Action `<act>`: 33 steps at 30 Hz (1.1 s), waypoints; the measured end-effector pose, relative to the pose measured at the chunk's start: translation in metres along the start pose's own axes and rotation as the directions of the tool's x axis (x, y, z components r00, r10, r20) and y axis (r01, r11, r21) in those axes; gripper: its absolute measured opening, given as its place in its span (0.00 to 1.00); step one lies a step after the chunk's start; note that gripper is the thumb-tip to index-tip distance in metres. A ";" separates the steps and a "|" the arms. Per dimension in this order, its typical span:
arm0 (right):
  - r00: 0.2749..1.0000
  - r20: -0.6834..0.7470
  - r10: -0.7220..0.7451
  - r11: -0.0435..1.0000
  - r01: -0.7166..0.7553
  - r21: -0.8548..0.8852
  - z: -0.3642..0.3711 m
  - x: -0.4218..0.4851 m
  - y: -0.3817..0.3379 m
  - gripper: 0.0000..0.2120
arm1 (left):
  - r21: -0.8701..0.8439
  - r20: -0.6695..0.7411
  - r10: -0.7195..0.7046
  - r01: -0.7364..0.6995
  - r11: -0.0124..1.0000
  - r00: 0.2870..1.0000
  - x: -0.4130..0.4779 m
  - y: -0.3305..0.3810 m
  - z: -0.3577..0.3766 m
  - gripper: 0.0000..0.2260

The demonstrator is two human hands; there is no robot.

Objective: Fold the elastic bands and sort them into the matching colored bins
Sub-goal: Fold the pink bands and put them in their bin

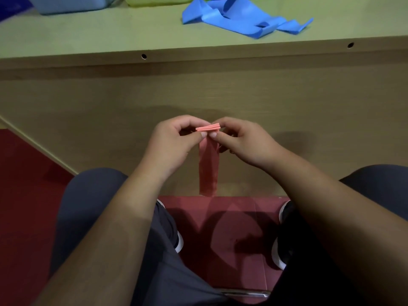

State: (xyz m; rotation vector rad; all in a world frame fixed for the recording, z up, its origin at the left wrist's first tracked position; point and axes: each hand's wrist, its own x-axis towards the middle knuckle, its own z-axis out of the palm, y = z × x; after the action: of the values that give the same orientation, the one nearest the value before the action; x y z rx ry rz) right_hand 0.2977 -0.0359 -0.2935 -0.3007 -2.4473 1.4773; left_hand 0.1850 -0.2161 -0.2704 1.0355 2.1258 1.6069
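Forearms [114, 226]: mine, bare, reaching forward over my grey trousers [95, 202] and meeting in front of the table [88, 34].
Left grip [174, 142]: thumb and forefinger pinch the left end of the pink band [208, 128]; the other fingers curl behind it.
Pink band: held in the air between both grips, below the table top and in front of its wooden front panel [110, 102]. The upper part is pleated into a small flat stack of layers. One tail hangs straight down from the stack toward the red floor [26, 195].
Right grip [245, 146]: thumb and fingertips pinch the right end of the stack, my two thumb tips just beside each other.
Blue-grey bin [72, 4]: far left on the table, cut off by the top edge.
Yellow-green bin [154, 1]: just right of it, also cut off.
Blue band [242, 16]: loose and crumpled on the table top, right of both bins, well apart from my grips.
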 end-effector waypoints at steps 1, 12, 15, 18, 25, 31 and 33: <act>1.000 -0.011 -0.023 1.000 0.023 0.010 0.000 -0.001 -0.002 0.06 | -0.001 -0.010 0.009 -0.009 1.000 1.000 0.000 0.001 0.000 0.10; 0.979 -0.119 -0.168 0.972 0.145 -0.183 0.000 0.005 0.001 0.02 | -0.086 -0.103 0.059 -0.068 0.994 0.993 0.008 0.001 -0.001 0.10; 0.983 -0.114 -0.142 0.985 0.129 -0.113 -0.001 0.005 0.000 0.03 | -0.132 -0.114 0.059 -0.073 0.989 0.992 0.010 0.001 0.000 0.11; 0.991 -0.108 -0.080 0.992 0.090 0.088 0.002 0.005 -0.002 0.05 | -0.227 -0.115 0.025 -0.051 0.972 0.993 0.013 -0.001 0.001 0.11; 0.993 -0.110 -0.044 0.969 0.069 0.235 0.004 0.003 -0.008 0.04 | -0.334 -0.110 -0.055 0.016 0.943 0.992 0.016 -0.007 0.001 0.08; 0.990 -0.129 -0.052 0.968 0.082 0.237 0.003 0.000 -0.013 0.06 | -0.386 -0.105 -0.099 0.051 0.921 0.990 0.014 -0.005 0.006 0.06; 0.987 -0.148 -0.057 0.972 0.089 0.218 0.003 0.000 -0.014 0.06 | -0.406 -0.100 -0.107 0.058 0.912 0.989 0.014 -0.004 0.007 0.07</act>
State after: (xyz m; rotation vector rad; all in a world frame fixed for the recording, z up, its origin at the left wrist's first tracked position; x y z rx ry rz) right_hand 0.2966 -0.0446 -0.2828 -0.2556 -2.1352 1.6220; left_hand 0.1780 -0.2024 -0.2741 0.7204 1.7639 1.9942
